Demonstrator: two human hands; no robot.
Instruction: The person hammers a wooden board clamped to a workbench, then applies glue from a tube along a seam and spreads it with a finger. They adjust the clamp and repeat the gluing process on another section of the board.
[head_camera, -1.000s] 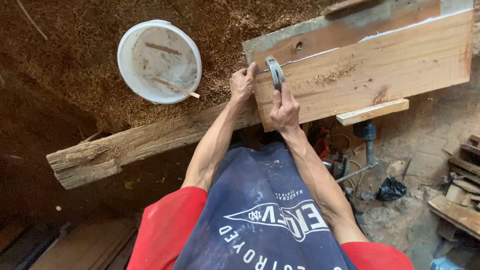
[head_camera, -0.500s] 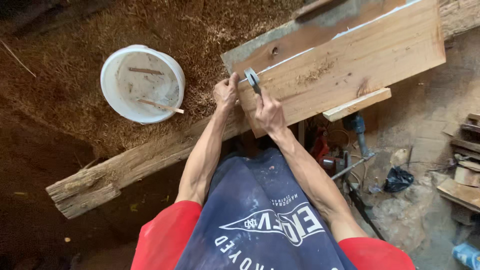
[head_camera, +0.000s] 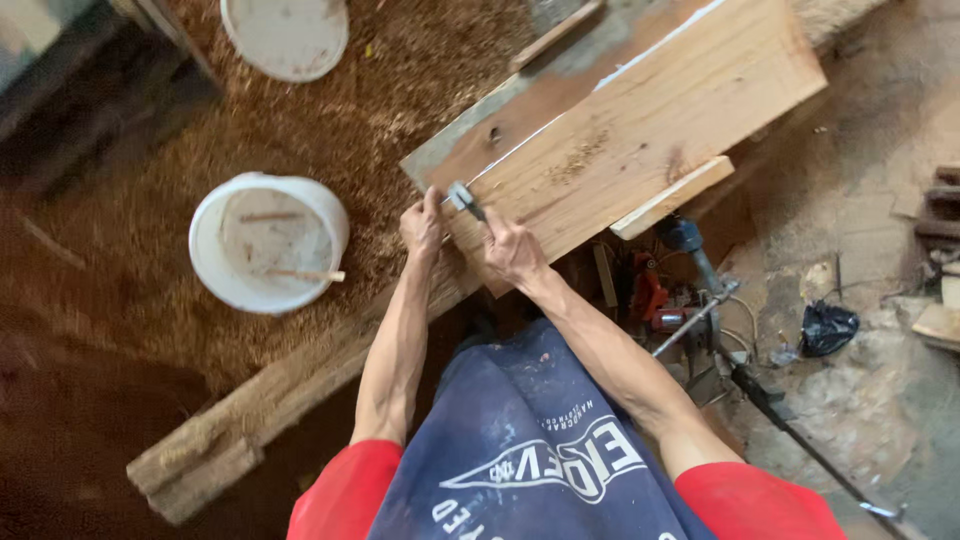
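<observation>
Fingers of the right hand (head_camera: 512, 250) closed round a small grey metal tool (head_camera: 463, 199), lying on the near-left corner of the pale plank (head_camera: 640, 125). Left hand (head_camera: 422, 222) curled over that corner's edge (hold unchanged from a second ago). White bucket (head_camera: 266, 240) left, on sawdust; view has swung.

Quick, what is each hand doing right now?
Left hand: curled at the near end of the wooden board, touching its corner; no tool in it.
Right hand: closed around a small metal tool laid against the board.
</observation>
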